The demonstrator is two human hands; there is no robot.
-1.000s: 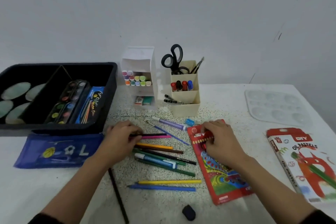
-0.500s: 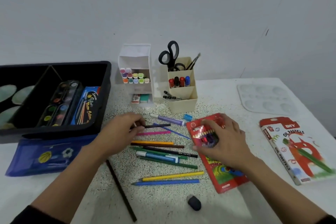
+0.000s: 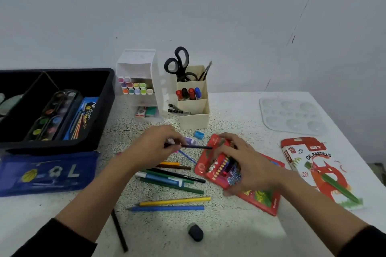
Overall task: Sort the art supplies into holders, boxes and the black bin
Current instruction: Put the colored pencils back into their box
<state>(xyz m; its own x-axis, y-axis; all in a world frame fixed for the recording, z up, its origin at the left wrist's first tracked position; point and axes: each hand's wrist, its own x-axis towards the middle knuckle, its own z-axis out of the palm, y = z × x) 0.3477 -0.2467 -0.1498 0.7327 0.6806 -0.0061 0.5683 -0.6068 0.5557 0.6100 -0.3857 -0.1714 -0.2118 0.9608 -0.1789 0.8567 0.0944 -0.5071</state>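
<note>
My left hand [image 3: 153,148] pinches a dark pencil [image 3: 196,147] and holds it level above the table, its tip near the open end of the red coloured-pencil box [image 3: 217,170]. My right hand [image 3: 248,168] grips that box and tilts its open end up off the table. Several loose pencils [image 3: 173,202] and a blue-and-white pen [image 3: 160,178] lie below my left hand. The black bin [image 3: 104,106] at the left holds a paint palette and a blue box. A white marker holder [image 3: 137,64] and a cream holder [image 3: 194,121] with scissors stand at the back.
A blue pencil pouch [image 3: 48,173] lies in front of the bin. An oil pastels box [image 3: 319,171] and a clear paint tray [image 3: 292,116] sit at the right. A black eraser [image 3: 195,232], a thin black stick [image 3: 119,230] and a blue sharpener [image 3: 198,134] lie on the table.
My left hand lifted the dark pencil from the pile and carried it right toward the box. My right hand took hold of the red box and raised its open end.
</note>
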